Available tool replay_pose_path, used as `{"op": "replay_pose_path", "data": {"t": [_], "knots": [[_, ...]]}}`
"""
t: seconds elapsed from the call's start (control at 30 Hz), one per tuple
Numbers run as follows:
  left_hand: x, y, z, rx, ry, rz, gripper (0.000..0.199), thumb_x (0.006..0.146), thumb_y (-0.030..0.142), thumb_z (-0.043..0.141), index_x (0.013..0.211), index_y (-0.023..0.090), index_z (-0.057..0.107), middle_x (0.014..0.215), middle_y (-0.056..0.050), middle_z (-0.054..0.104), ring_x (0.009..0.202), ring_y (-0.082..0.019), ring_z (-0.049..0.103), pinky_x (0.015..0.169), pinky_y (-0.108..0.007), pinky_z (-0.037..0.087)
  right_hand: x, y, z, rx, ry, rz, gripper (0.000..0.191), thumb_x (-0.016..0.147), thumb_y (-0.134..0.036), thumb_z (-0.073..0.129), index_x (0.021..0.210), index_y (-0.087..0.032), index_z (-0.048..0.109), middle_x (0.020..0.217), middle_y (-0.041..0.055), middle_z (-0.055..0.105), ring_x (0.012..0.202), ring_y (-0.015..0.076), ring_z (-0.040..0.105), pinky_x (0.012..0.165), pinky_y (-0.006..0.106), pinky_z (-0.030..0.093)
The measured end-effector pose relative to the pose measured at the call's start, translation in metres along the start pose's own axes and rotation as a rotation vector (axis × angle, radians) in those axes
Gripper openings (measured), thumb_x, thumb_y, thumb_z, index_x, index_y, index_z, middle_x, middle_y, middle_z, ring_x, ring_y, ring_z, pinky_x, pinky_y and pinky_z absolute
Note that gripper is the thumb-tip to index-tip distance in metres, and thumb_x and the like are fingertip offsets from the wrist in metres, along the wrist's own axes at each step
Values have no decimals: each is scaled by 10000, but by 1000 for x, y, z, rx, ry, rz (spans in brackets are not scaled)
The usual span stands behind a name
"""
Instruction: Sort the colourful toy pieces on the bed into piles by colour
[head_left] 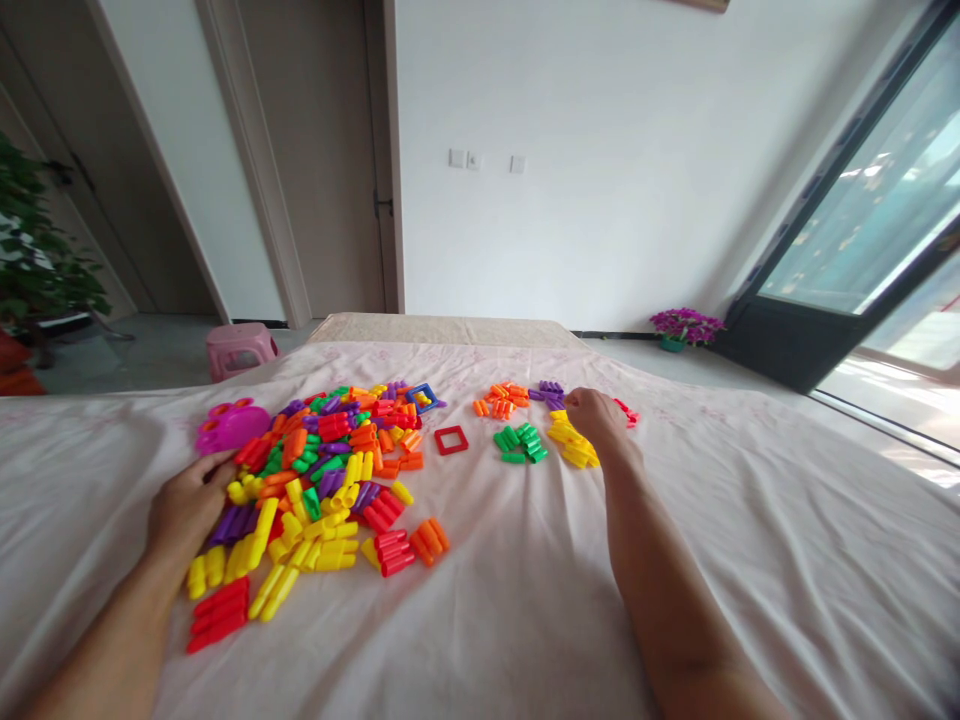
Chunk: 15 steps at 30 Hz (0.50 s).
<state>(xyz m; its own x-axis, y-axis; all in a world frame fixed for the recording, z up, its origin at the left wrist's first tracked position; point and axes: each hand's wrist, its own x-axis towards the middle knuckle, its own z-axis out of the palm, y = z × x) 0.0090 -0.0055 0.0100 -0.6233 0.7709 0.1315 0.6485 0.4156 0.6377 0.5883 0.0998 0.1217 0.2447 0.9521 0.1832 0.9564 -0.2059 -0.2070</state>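
My left hand [191, 500] lies at the left edge of a mixed pile of plastic building pieces [322, 445] in red, orange, yellow, green and purple. Its thumb and forefinger show slightly apart, touching the pile; the other fingers are mostly hidden. My right hand [596, 412] is closed above small groups sorted by colour, its fingertips out of sight, so what it holds cannot be made out. Just below it lie yellow pieces [574, 442]. Purple pieces [549, 393] are to its left and red pieces [626, 411] to its right. Green pieces [521, 443] and orange pieces [501, 400] sit farther left.
A red square frame [451, 440] lies between pile and groups. A blue square frame [421, 397] rests on the pile's far edge, and a magenta paw-shaped piece [232, 427] at its left. A wrinkled pale cloth [510, 620] covers the surface. Beyond stands a pink stool [240, 348].
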Motion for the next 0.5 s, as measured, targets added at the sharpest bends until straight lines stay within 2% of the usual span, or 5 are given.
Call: {"op": "replay_pose_path", "data": {"t": [0.13, 0.3, 0.4, 0.5], "knots": [[-1, 3, -1, -4, 1, -4, 525, 881, 537, 491, 1262, 228, 680, 1060, -95, 747, 921, -252, 655, 698, -280, 441, -13, -34, 3, 101, 32, -274, 290, 890, -178, 522, 1047, -234, 759, 1065, 67, 753, 978, 212, 671, 782, 256, 442], [2, -2, 1, -13, 2, 18, 494, 888, 491, 504, 1262, 220, 681, 1085, -95, 747, 913, -240, 654, 720, -279, 455, -50, -94, 33, 267, -114, -746, 273, 897, -113, 527, 1003, -213, 758, 1031, 42, 750, 948, 170, 669, 831, 239, 456], [2, -3, 3, -40, 3, 31, 489, 891, 488, 512, 1261, 217, 680, 1083, -91, 750, 900, -230, 657, 735, -279, 465, -78, -121, 55, 362, -189, -986, 283, 910, -99, 538, 1078, -206, 739, 1070, 63, 731, 987, 181, 654, 866, 270, 471], [3, -5, 4, -35, 9, 25, 504, 894, 512, 503, 1273, 226, 674, 1089, -92, 750, 910, -234, 659, 746, -286, 467, -102, -138, 71, 440, -243, -1159, 357, 900, -100, 591, 1216, -232, 692, 1162, 72, 703, 1084, 196, 621, 943, 308, 462]]}}
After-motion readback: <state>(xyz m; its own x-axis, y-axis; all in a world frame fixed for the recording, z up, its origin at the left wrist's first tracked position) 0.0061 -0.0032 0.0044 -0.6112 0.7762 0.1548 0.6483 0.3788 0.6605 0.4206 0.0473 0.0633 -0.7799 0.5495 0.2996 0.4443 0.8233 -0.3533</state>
